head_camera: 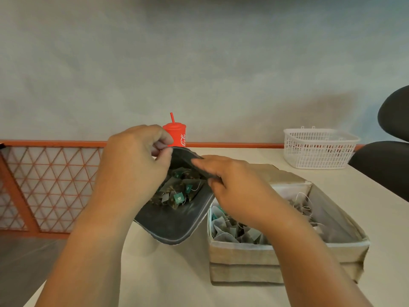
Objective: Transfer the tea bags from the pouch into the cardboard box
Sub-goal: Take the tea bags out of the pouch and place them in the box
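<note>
A dark grey pouch (174, 224) stands open at the middle of the table, its mouth facing me. Several tea bags (179, 190) with teal tags lie inside it. My left hand (132, 165) pinches the far left edge of the pouch's mouth. My right hand (234, 191) grips the right side of the rim, fingers curled over it. Right of the pouch sits an open cardboard box (250, 255). More tea bags (230, 229) lie in the box, partly hidden by my right arm.
A red cup with a straw (176, 132) stands behind the pouch at the table's far edge. A white plastic basket (318, 148) sits at the back right. A dark chair (389, 151) is at the right edge, an orange lattice railing (51, 185) at the left.
</note>
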The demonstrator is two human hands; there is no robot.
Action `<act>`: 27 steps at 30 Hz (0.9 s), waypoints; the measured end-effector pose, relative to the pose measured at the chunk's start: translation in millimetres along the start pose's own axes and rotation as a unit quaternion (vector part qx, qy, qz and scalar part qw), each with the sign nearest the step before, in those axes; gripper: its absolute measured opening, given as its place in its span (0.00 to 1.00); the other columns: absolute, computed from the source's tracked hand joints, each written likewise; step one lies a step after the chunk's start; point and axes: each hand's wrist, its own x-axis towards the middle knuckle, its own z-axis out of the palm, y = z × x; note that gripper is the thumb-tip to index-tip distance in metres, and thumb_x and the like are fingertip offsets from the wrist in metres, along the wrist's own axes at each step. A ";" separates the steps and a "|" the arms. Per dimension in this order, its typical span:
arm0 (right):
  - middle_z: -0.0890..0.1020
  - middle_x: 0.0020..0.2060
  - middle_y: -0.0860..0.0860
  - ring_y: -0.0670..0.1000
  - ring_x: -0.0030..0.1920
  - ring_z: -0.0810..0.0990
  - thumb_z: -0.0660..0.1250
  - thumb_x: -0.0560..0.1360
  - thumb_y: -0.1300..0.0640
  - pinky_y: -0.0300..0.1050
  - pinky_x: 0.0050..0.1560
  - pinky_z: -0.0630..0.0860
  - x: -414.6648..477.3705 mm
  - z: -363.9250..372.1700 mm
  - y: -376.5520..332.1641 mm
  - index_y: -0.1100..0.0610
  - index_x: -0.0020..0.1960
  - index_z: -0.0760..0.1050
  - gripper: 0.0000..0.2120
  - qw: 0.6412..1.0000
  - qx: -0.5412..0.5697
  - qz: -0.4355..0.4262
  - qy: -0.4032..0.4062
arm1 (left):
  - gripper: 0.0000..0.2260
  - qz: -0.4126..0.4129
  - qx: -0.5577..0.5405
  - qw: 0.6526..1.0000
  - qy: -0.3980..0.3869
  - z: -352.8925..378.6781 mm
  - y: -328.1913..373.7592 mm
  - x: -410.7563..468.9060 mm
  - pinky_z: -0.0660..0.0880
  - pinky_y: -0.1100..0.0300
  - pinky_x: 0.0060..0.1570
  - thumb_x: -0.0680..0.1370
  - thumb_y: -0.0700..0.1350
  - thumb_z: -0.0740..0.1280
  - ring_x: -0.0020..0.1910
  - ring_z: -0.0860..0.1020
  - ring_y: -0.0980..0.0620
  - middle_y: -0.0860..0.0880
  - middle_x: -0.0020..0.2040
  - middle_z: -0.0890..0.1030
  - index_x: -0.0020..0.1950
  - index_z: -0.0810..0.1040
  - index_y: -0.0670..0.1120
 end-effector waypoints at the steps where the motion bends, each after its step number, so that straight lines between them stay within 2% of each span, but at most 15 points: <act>1: 0.69 0.69 0.45 0.48 0.65 0.70 0.56 0.78 0.64 0.41 0.65 0.67 -0.1 0.1 0.1 0.48 0.71 0.65 0.23 1.000 -0.005 0.002 0.000 | 0.06 -0.003 -0.016 1.000 -0.011 -2.9 2.2 -1.2 0.68 0.72 0.32 0.71 0.40 0.70 0.32 0.74 0.60 0.58 0.31 0.76 0.37 0.78 0.49; 3: 0.68 0.70 0.45 0.48 0.66 0.69 0.57 0.78 0.65 0.41 0.64 0.67 -0.2 0.9 0.0 0.47 0.72 0.63 0.25 1.000 -0.011 0.003 -0.001 | 0.05 -0.009 -0.057 0.996 -0.072 -8.6 6.8 -3.7 0.69 0.72 0.28 0.70 0.44 0.70 0.30 0.74 0.58 0.56 0.29 0.77 0.34 0.78 0.51; 6: 0.67 0.70 0.45 0.48 0.67 0.68 0.57 0.77 0.67 0.42 0.66 0.67 0.6 2.8 -0.7 0.48 0.72 0.62 0.27 1.000 -0.001 -0.002 0.003 | 0.06 -0.008 -0.059 0.971 -0.230 -8.9 11.4 -7.3 0.71 0.70 0.31 0.72 0.45 0.69 0.32 0.75 0.61 0.56 0.32 0.79 0.34 0.79 0.52; 8: 0.67 0.70 0.45 0.48 0.67 0.69 0.57 0.76 0.66 0.42 0.65 0.68 0.7 3.8 -1.4 0.48 0.72 0.63 0.26 1.000 0.004 -0.003 0.003 | 0.05 0.000 0.016 0.948 -0.317 0.1 8.8 -8.7 0.70 0.70 0.34 0.75 0.46 0.65 0.36 0.76 0.61 0.56 0.36 0.79 0.40 0.78 0.54; 11: 0.65 0.71 0.44 0.47 0.68 0.67 0.56 0.77 0.66 0.37 0.66 0.64 -0.3 5.3 -3.3 0.47 0.72 0.61 0.26 1.000 0.009 -0.003 -0.010 | 0.09 -0.013 0.087 0.922 -0.377 23.1 -5.1 -11.2 0.68 0.68 0.42 0.78 0.46 0.62 0.45 0.74 0.57 0.55 0.50 0.78 0.56 0.76 0.54; 15: 0.64 0.72 0.42 0.45 0.70 0.63 0.56 0.77 0.66 0.34 0.67 0.59 -1.0 7.7 -9.5 0.46 0.72 0.61 0.27 0.999 0.002 -0.020 -0.027 | 0.17 -0.054 0.135 0.902 -0.406 46.7 -23.5 -13.0 0.70 0.60 0.56 0.78 0.45 0.60 0.58 0.73 0.51 0.51 0.65 0.72 0.67 0.69 0.54; 19: 0.63 0.72 0.42 0.46 0.71 0.62 0.57 0.77 0.67 0.40 0.70 0.61 -1.7 9.3 -18.6 0.47 0.73 0.60 0.28 0.997 -0.023 -0.047 -0.050 | 0.18 -0.088 0.179 0.884 -0.423 58.0 -33.9 -15.4 0.68 0.56 0.62 0.79 0.44 0.57 0.63 0.71 0.48 0.48 0.69 0.67 0.69 0.65 0.52; 21: 0.63 0.72 0.43 0.46 0.71 0.61 0.56 0.76 0.68 0.40 0.70 0.60 -1.7 10.3 -21.2 0.47 0.73 0.60 0.28 0.996 -0.030 -0.059 -0.058 | 0.17 -0.103 0.198 0.875 -0.429 60.1 -36.3 -16.1 0.68 0.56 0.61 0.79 0.43 0.56 0.62 0.72 0.48 0.46 0.67 0.68 0.68 0.65 0.50; 25: 0.62 0.72 0.43 0.47 0.72 0.61 0.56 0.76 0.68 0.42 0.70 0.61 -1.3 14.5 -21.5 0.47 0.72 0.61 0.29 0.995 -0.034 -0.063 -0.072 | 0.14 -0.128 0.189 0.883 -0.410 63.7 -40.0 -16.9 0.69 0.60 0.54 0.80 0.41 0.54 0.58 0.74 0.48 0.45 0.62 0.74 0.65 0.69 0.46; 27: 0.63 0.72 0.43 0.47 0.72 0.61 0.56 0.76 0.69 0.43 0.70 0.62 -0.6 16.6 -20.0 0.47 0.72 0.61 0.29 0.994 -0.041 -0.066 -0.075 | 0.14 -0.135 0.192 0.883 -0.407 67.8 -45.3 -19.5 0.68 0.60 0.54 0.80 0.41 0.54 0.59 0.74 0.48 0.45 0.62 0.74 0.65 0.69 0.46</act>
